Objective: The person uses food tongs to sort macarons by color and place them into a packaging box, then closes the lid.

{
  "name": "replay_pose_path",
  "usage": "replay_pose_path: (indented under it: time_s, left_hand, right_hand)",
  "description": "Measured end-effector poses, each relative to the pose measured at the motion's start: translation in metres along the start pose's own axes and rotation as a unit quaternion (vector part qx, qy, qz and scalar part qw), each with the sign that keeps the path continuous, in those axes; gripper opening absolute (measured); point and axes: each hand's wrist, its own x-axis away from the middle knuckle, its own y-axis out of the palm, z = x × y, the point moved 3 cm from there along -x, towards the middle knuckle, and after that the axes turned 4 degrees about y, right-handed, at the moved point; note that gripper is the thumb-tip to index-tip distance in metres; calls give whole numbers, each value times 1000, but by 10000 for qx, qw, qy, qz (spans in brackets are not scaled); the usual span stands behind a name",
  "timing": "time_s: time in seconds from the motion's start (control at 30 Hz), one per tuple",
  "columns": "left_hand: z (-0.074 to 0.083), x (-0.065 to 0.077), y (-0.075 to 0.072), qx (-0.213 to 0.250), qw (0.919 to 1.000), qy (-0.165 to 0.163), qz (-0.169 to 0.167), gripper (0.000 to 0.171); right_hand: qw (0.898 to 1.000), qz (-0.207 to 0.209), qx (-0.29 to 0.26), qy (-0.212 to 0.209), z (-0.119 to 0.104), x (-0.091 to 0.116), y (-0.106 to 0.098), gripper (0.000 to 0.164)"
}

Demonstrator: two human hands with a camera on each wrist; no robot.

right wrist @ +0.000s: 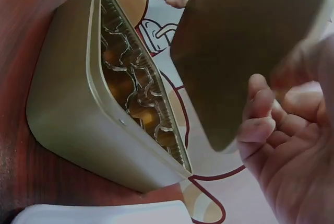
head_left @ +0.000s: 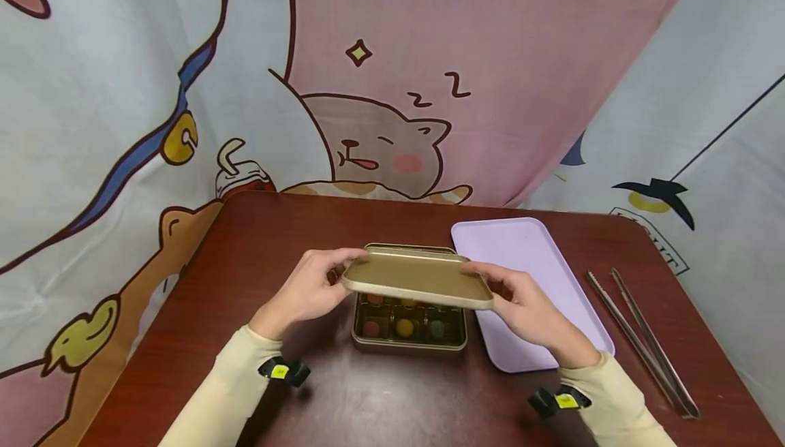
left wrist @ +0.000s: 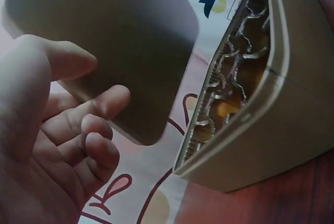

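Both hands hold a flat gold lid (head_left: 420, 276) above a gold tin box (head_left: 409, 347), with a gap between them. My left hand (head_left: 309, 287) pinches the lid's left end between thumb and fingers, and my right hand (head_left: 530, 307) grips its right end. The lid tilts, its near edge lower, and covers part of the box from the head view. Inside the box sits a clear plastic insert (left wrist: 229, 78) with compartments. Small round pieces lie in it, among them a reddish one (head_left: 371, 328), a yellow one (head_left: 404, 328) and a green one (head_left: 437, 328).
A lavender tray (head_left: 521, 246) lies on the dark red wooden table (head_left: 294, 225), right of the box and partly under my right hand. Metal tongs (head_left: 632, 334) rest farther right, arms spread. A printed cloth (head_left: 521, 58) hangs behind the table.
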Motion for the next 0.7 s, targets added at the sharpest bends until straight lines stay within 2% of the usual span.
replay_pose_path:
  time_s: [0.13,0.27,0.37,0.53,0.6,0.7]
  left_hand:
    - [5,-2,-2,-1,9995,97,311,4]
    - [11,-6,-2,-140,9973,233,683,27]
    - [12,-9,1,-246,9965,193,774,25]
    - [10,-9,9,-259,9960,-115,846,15]
    - [8,-9,13,-259,9957,-166,878,23]
    - [4,-7,21,-358,9957,-279,809,43]
  right_hand:
    - [9978,495,412,-165,-3,1,0,25]
    - [9880,1133,958,-425,-6,-1,2,18]
    - [9782,1494,1340,-533,-6,-3,4,19]
    - [9651,1869,1820,-249,-2,-6,11,16]
    - [9614,1927,1961,-91,1,-7,14,15]
    - [9593,1859,2121,137,5,-8,21,33]
